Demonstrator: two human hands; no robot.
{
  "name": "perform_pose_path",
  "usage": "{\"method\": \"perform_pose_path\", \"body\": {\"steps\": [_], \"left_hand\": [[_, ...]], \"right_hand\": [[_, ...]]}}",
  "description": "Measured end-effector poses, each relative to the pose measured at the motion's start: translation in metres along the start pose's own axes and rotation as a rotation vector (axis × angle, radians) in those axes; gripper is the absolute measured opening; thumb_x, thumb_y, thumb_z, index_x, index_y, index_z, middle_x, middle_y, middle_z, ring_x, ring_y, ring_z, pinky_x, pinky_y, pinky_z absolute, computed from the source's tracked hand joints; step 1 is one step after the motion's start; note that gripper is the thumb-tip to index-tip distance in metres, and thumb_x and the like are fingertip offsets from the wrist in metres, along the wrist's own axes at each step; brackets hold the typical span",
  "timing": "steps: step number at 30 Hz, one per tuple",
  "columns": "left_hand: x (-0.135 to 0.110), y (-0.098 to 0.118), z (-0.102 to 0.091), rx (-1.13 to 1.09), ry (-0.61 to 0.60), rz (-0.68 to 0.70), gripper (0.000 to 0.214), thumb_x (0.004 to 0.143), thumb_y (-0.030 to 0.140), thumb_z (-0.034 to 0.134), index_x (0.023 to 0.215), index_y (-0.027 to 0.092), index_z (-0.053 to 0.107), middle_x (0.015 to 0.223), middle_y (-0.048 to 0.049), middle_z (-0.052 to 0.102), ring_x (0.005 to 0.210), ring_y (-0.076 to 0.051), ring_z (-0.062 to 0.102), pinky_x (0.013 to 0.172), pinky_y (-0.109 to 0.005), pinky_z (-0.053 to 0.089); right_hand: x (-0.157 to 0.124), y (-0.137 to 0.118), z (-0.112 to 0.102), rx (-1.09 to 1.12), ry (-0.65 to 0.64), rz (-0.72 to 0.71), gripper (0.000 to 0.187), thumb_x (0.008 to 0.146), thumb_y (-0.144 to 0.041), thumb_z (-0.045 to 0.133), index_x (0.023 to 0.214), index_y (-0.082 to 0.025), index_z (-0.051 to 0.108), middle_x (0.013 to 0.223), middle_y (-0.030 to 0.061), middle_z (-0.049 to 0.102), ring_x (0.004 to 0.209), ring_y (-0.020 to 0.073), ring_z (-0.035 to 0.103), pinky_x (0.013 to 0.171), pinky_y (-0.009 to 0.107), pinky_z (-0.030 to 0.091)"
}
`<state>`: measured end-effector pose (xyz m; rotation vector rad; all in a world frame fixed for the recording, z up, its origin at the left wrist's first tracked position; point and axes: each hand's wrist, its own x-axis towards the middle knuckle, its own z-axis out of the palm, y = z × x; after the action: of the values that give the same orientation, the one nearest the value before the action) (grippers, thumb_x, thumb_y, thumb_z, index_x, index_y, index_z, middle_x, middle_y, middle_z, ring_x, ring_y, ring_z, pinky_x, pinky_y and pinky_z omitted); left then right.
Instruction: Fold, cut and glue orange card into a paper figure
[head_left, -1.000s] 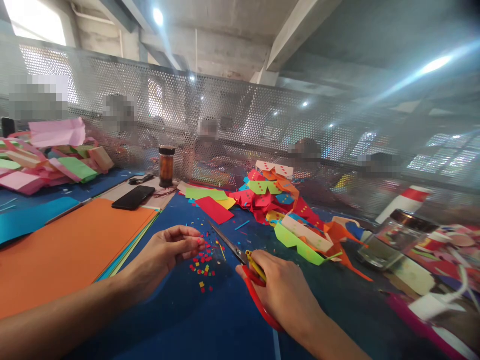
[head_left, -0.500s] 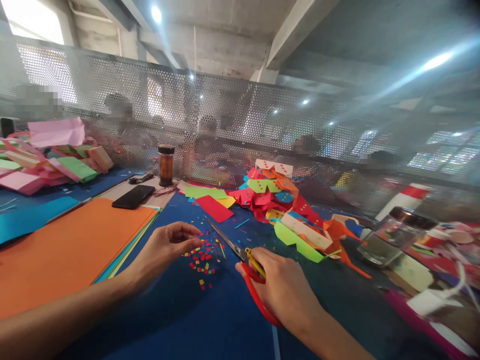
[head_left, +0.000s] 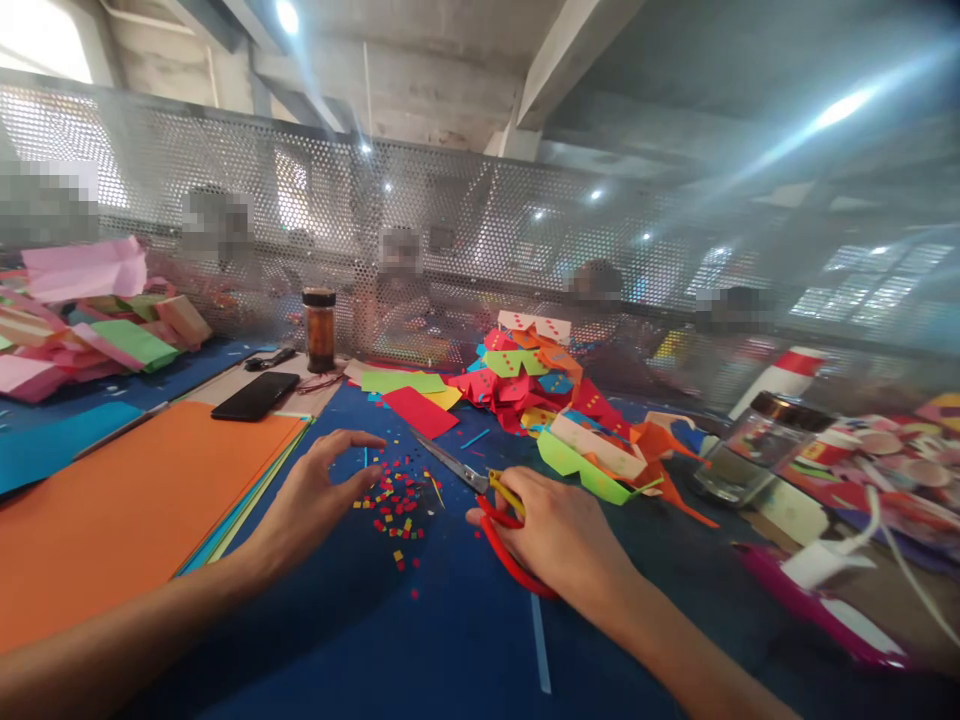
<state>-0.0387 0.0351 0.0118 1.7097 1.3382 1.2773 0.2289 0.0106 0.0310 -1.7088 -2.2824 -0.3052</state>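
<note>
My right hand (head_left: 559, 525) is wrapped round the red and yellow handles of a pair of scissors (head_left: 457, 468). The blades point away to the upper left, low over the blue table. To the left, my left hand (head_left: 319, 495) hovers with thumb and fingers apart and nothing seen between them. Small red, yellow and green paper squares (head_left: 401, 505) lie scattered between the two hands. Just beyond the scissor tips rests a red paper piece (head_left: 420, 412), with a light green paper strip (head_left: 401, 382) behind it.
Orange paper sheets (head_left: 150, 500) lie at left, near a black phone (head_left: 255, 396) and a dark-lidded bottle (head_left: 319, 332). Folded coloured paper shapes (head_left: 517, 385) pile up behind the scissors. At right are a glass jar (head_left: 757, 450) and a white plug (head_left: 825, 560). A perforated metal screen (head_left: 450, 220) stands behind.
The view has swung slightly to the right. My left hand's thumb and fingers have spread wider apart. My right hand keeps its hold on the scissors.
</note>
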Motion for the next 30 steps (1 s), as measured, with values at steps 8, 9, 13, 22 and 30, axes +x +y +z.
{"method": "perform_pose_path", "body": {"steps": [8,9,13,22,30], "left_hand": [[0.001,-0.007,0.000,0.028,-0.025,0.063,0.023,0.082,0.039,0.067,0.101,0.027,0.073,0.113,-0.0040,0.072,0.116,-0.033,0.060,0.104,-0.044,0.037],[0.001,-0.007,0.000,0.032,-0.030,0.068,0.023,0.082,0.040,0.067,0.101,0.027,0.073,0.112,-0.0042,0.072,0.115,-0.033,0.060,0.104,-0.044,0.038],[0.002,-0.012,0.001,0.048,-0.043,0.086,0.025,0.082,0.044,0.065,0.099,0.027,0.073,0.112,-0.0051,0.073,0.116,-0.033,0.061,0.104,-0.046,0.039],[0.007,-0.025,0.004,0.120,-0.044,0.112,0.033,0.083,0.052,0.058,0.100,0.027,0.071,0.114,-0.0046,0.073,0.120,-0.031,0.060,0.107,-0.050,0.040],[0.030,-0.027,-0.011,0.324,-0.115,0.208,0.033,0.090,0.047,0.055,0.112,0.026,0.068,0.117,-0.0042,0.072,0.115,-0.029,0.064,0.101,-0.048,0.048]], "right_hand": [[0.023,0.023,-0.016,-0.105,-0.089,0.026,0.033,0.089,-0.053,0.064,0.088,-0.020,0.067,0.090,0.0074,0.074,0.081,0.0260,0.071,0.062,0.031,0.041],[0.027,0.024,-0.017,-0.109,-0.098,0.019,0.032,0.090,-0.052,0.064,0.091,-0.020,0.068,0.094,0.0081,0.074,0.085,0.0266,0.071,0.064,0.031,0.042],[0.049,0.030,-0.013,-0.119,-0.176,0.001,0.036,0.093,-0.052,0.058,0.100,-0.019,0.070,0.102,0.0107,0.074,0.092,0.0276,0.071,0.070,0.032,0.047],[0.094,0.034,0.016,-0.100,-0.428,-0.058,0.032,0.098,-0.036,0.061,0.126,-0.019,0.060,0.127,0.0094,0.061,0.106,0.0233,0.064,0.089,0.045,0.055],[0.070,0.041,-0.005,-0.093,-0.244,0.054,0.032,0.092,-0.051,0.061,0.097,-0.022,0.071,0.099,0.0072,0.073,0.093,0.0260,0.068,0.074,0.033,0.050]]}}
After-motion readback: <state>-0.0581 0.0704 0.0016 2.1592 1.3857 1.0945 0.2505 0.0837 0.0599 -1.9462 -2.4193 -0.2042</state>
